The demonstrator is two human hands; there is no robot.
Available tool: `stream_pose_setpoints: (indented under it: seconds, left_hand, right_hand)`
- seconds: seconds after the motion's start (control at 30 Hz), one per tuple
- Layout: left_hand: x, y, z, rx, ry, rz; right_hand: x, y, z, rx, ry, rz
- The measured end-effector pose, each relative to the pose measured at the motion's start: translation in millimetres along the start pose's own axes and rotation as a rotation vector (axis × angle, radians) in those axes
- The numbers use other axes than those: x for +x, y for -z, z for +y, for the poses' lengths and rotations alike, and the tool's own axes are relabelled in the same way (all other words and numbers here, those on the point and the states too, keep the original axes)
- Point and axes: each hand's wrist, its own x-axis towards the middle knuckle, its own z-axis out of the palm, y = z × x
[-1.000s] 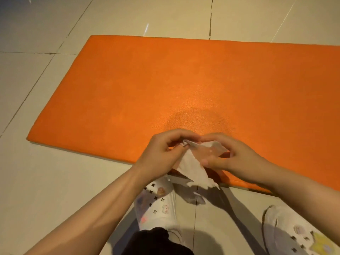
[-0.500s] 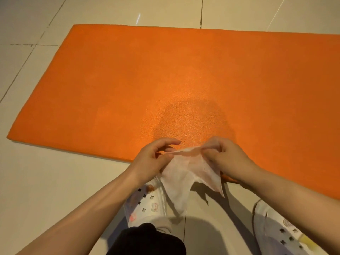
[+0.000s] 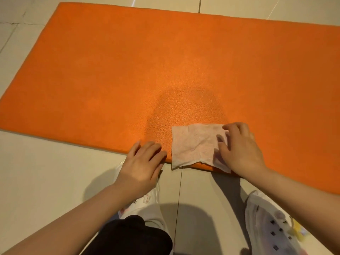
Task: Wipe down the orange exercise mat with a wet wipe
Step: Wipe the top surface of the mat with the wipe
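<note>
mat lies flat on the tiled floor, orange, its long axis running left to right and tilted a little, so the near edge drops lower toward the right. the left short end shows in full; the right end runs out of the picture. a darker patch sits on the mat near the middle of the near edge.

wipe lies spread open on the mat at that near edge, just below the patch, roughly square and creased, its sides about in line with the mat's edges. its lower edge hangs slightly over the mat's rim onto the floor.

right hand rests on the right side of the wipe, fingers bent and spread, tips pressing the sheet down to the mat; it does not pinch it. left hand lies flat with fingers straight and loosely together, fingertips on the mat's near edge just left of the wipe, not touching it, palm over the floor.

open mat stretches well to the left, to the far side and to the right of the wipe. bare floor borders the mat on the left, far and near sides. white shoes with small charms stand on the floor close below the near edge, one under each forearm, and a dark trouser leg shows at the bottom.
</note>
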Motion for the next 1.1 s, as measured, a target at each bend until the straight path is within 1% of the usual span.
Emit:
stream_pose_setpoints:
  seconds: [0.07,0.13,0.17,0.27,0.33,0.47,0.53,0.63,0.73,0.77,0.87,0.93,1.0,1.03,1.1]
  left_hand:
    - [3,-2,2,0.040,-0.011,0.010]
    - [8,-2,2,0.061,0.005,-0.015]
    - [9,-2,2,0.063,0.009,-0.036]
    - [7,-2,1,0.062,0.001,-0.061]
    - [9,-3,0,0.060,0.001,-0.076]
    - [11,-2,-1,0.075,0.025,-0.127]
    - [11,-1,0,0.070,0.030,-0.159]
    - [11,-1,-1,0.084,0.027,-0.168]
    - [11,-2,-1,0.098,0.006,-0.133]
    - [10,-3,-2,0.088,0.000,-0.108]
    - [9,-5,0,0.045,-0.004,-0.018]
    - [8,-7,-1,0.031,-0.016,0.027]
    - [9,-9,-3,0.015,-0.033,0.043]
    - [9,-10,-3,0.011,-0.035,0.048]
    - [9,-10,-3,0.016,-0.020,0.061]
  right_hand:
    - [0,-7,-10,-0.077,0.178,-0.006]
    - [2,-16,-19,-0.117,0.358,-0.061]
    - [2,-21,-22,-0.122,0.414,-0.096]
    - [7,-38,-21,-0.112,0.451,-0.178]
    - [12,-40,-12,-0.176,0.445,-0.250]
    - [13,-34,19,-0.368,0.595,-0.377]
    - [11,-33,25,-0.378,0.621,-0.404]
    - [10,-32,17,-0.299,0.567,-0.367]
    - [8,-37,-7,-0.282,0.561,-0.325]
    - [8,-43,-15,-0.261,0.522,-0.307]
    - [4,-63,-25,-0.212,0.323,-0.228]
    - [4,-66,-13,-0.244,0.286,-0.207]
    - [8,-52,20,-0.292,0.236,-0.182]
    - [9,-41,44,-0.318,0.167,-0.163]
    - [5,-14,97,-0.325,-0.067,-0.143]
